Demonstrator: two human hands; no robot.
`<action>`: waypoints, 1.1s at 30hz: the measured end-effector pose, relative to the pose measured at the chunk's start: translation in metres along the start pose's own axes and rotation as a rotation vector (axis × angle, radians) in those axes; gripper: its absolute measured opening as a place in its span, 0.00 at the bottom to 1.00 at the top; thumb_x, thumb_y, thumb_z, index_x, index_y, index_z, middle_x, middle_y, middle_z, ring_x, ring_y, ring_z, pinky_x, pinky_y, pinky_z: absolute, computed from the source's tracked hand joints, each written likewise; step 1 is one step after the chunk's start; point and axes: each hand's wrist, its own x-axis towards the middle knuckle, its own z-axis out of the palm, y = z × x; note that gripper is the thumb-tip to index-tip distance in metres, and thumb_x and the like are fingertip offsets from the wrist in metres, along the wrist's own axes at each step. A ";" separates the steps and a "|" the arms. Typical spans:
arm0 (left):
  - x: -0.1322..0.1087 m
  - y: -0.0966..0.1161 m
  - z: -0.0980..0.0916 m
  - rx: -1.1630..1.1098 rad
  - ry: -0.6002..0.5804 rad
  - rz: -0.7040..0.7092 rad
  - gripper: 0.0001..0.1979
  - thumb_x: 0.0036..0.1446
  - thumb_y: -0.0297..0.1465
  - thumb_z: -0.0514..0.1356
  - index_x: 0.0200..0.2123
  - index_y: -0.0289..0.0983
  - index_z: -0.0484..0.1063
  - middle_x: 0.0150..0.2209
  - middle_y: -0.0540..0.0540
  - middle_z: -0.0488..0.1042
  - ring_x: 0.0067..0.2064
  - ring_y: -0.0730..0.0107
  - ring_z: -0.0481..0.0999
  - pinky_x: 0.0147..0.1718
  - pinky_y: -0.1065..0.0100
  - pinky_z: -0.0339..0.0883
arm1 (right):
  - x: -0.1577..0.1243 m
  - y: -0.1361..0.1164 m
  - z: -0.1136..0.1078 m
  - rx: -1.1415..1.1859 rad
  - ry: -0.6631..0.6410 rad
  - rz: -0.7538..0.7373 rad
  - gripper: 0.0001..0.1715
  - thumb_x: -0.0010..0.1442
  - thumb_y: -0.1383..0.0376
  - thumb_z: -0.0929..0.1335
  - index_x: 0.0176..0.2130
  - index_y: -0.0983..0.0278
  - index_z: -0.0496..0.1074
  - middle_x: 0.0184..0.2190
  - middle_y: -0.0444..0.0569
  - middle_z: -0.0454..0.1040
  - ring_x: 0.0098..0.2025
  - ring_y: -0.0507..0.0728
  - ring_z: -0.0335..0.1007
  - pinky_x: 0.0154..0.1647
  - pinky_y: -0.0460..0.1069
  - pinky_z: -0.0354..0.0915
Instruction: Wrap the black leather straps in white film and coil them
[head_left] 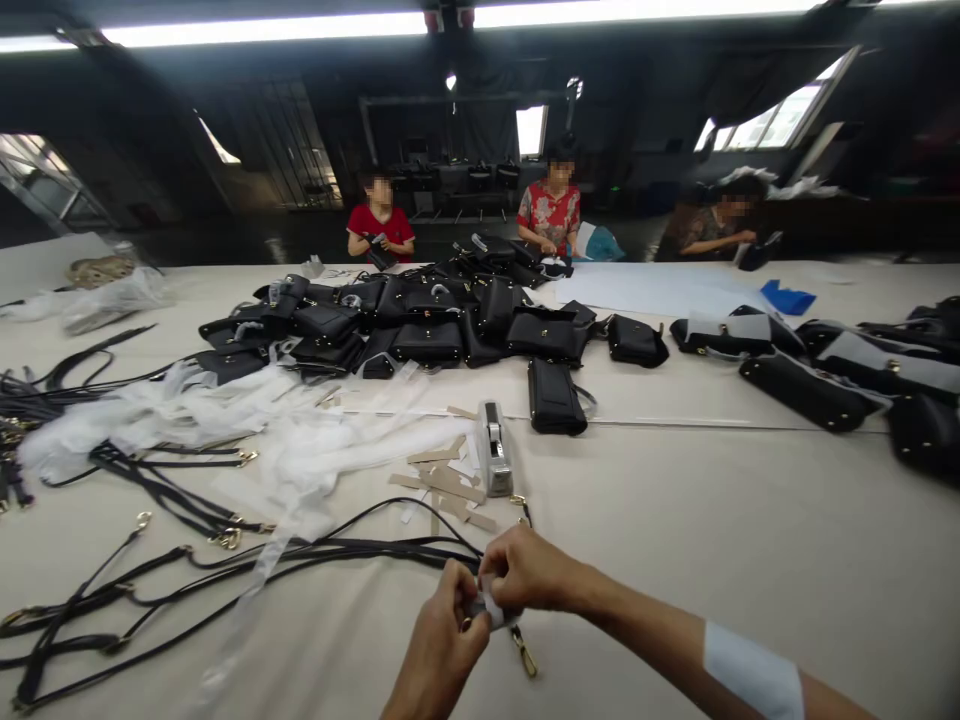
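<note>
Left hand [444, 635] and right hand [534, 572] both pinch a small, crumpled white wrap [493, 608] just above the pale table [690, 520], at the near ends of slim, dark, smooth black straps [360, 548], a gold-coloured clasp [528, 662] showing just below the fingers. Beyond them I see a grey tape dispenser [495, 465] beside scattered card strips [450, 484], then black handbags [427, 343] in a heap, insides hidden from me; far left, crumpled clear plastic [112, 302], contents indistinct.
</note>
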 end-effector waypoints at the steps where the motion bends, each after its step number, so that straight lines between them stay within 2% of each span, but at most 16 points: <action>1: 0.002 -0.001 0.002 0.006 0.016 -0.004 0.11 0.49 0.24 0.57 0.31 0.42 0.56 0.23 0.58 0.59 0.24 0.73 0.58 0.24 0.72 0.50 | 0.004 0.004 -0.002 0.021 -0.039 0.024 0.14 0.39 0.73 0.67 0.29 0.65 0.78 0.19 0.41 0.75 0.23 0.52 0.71 0.22 0.43 0.63; 3: 0.007 0.000 0.005 0.046 0.055 -0.011 0.11 0.47 0.23 0.57 0.30 0.42 0.56 0.23 0.58 0.59 0.24 0.73 0.59 0.25 0.71 0.50 | 0.011 0.015 -0.006 0.063 -0.101 0.072 0.14 0.41 0.71 0.68 0.33 0.65 0.77 0.19 0.41 0.75 0.21 0.52 0.72 0.19 0.43 0.65; 6: 0.015 0.002 0.009 0.096 0.098 -0.049 0.12 0.45 0.23 0.58 0.30 0.42 0.57 0.22 0.57 0.60 0.24 0.72 0.60 0.25 0.71 0.49 | 0.019 0.028 -0.009 0.078 -0.113 0.095 0.10 0.42 0.70 0.69 0.30 0.65 0.74 0.18 0.40 0.73 0.20 0.52 0.72 0.19 0.42 0.65; 8: 0.020 0.003 0.010 0.085 0.085 -0.088 0.11 0.45 0.24 0.57 0.30 0.42 0.59 0.22 0.57 0.62 0.24 0.72 0.60 0.25 0.71 0.49 | 0.021 0.032 -0.010 0.055 -0.093 0.071 0.07 0.43 0.71 0.68 0.28 0.65 0.73 0.18 0.39 0.72 0.21 0.51 0.72 0.20 0.42 0.65; 11: 0.026 0.006 0.008 0.042 0.020 -0.128 0.06 0.47 0.26 0.57 0.30 0.40 0.62 0.22 0.57 0.62 0.24 0.72 0.59 0.25 0.71 0.49 | 0.022 0.032 -0.014 -0.004 -0.061 -0.001 0.07 0.43 0.72 0.66 0.26 0.65 0.74 0.19 0.39 0.73 0.23 0.51 0.71 0.22 0.42 0.62; 13: 0.028 0.008 0.007 -0.028 -0.022 -0.138 0.05 0.49 0.28 0.58 0.29 0.39 0.63 0.23 0.56 0.61 0.25 0.72 0.59 0.25 0.71 0.51 | 0.023 0.031 -0.017 -0.053 -0.039 -0.060 0.09 0.42 0.73 0.66 0.25 0.65 0.75 0.20 0.40 0.74 0.24 0.51 0.70 0.23 0.42 0.60; 17: 0.032 0.005 0.008 -0.222 -0.042 -0.135 0.08 0.48 0.32 0.61 0.29 0.39 0.63 0.25 0.55 0.64 0.27 0.72 0.62 0.27 0.71 0.54 | 0.025 0.027 -0.022 -0.141 -0.012 -0.170 0.12 0.41 0.75 0.66 0.26 0.65 0.77 0.21 0.40 0.75 0.25 0.51 0.68 0.24 0.42 0.58; 22: 0.041 -0.013 0.016 -0.475 -0.023 -0.273 0.11 0.44 0.35 0.63 0.27 0.38 0.63 0.18 0.57 0.63 0.20 0.77 0.56 0.19 0.73 0.48 | 0.025 0.024 -0.020 -0.231 0.015 -0.251 0.08 0.47 0.73 0.70 0.27 0.62 0.79 0.22 0.41 0.78 0.25 0.52 0.71 0.26 0.43 0.59; 25: 0.046 -0.020 0.016 -0.624 0.007 -0.327 0.12 0.42 0.34 0.65 0.26 0.37 0.65 0.17 0.57 0.64 0.19 0.78 0.57 0.18 0.74 0.48 | 0.021 0.021 -0.015 -0.301 0.061 -0.297 0.09 0.50 0.73 0.70 0.28 0.61 0.80 0.26 0.44 0.80 0.29 0.54 0.72 0.32 0.46 0.61; 27: 0.047 -0.020 0.012 -0.714 0.016 -0.375 0.11 0.41 0.32 0.66 0.26 0.37 0.66 0.17 0.56 0.65 0.18 0.79 0.56 0.19 0.74 0.48 | 0.016 0.019 -0.012 -0.377 0.076 -0.366 0.08 0.54 0.72 0.70 0.30 0.61 0.79 0.29 0.47 0.80 0.32 0.55 0.71 0.37 0.49 0.61; 29: 0.046 -0.018 0.008 -0.790 0.016 -0.423 0.10 0.42 0.31 0.65 0.27 0.36 0.66 0.18 0.56 0.66 0.18 0.80 0.57 0.20 0.75 0.49 | 0.012 0.017 -0.009 -0.511 0.104 -0.498 0.09 0.61 0.69 0.68 0.31 0.62 0.77 0.30 0.48 0.80 0.33 0.56 0.69 0.39 0.51 0.60; 31: 0.043 -0.015 0.004 -0.892 -0.004 -0.453 0.10 0.43 0.31 0.65 0.28 0.36 0.67 0.21 0.56 0.67 0.20 0.80 0.60 0.22 0.74 0.54 | 0.007 0.017 -0.007 -0.643 0.160 -0.645 0.10 0.65 0.64 0.66 0.34 0.63 0.76 0.31 0.49 0.79 0.33 0.57 0.67 0.39 0.52 0.60; 33: 0.040 -0.013 0.002 -1.004 -0.037 -0.469 0.12 0.43 0.32 0.67 0.28 0.36 0.68 0.22 0.56 0.66 0.22 0.79 0.62 0.26 0.73 0.59 | 0.004 0.018 -0.005 -0.687 0.207 -0.724 0.11 0.65 0.59 0.66 0.40 0.64 0.75 0.34 0.51 0.78 0.34 0.58 0.66 0.40 0.54 0.61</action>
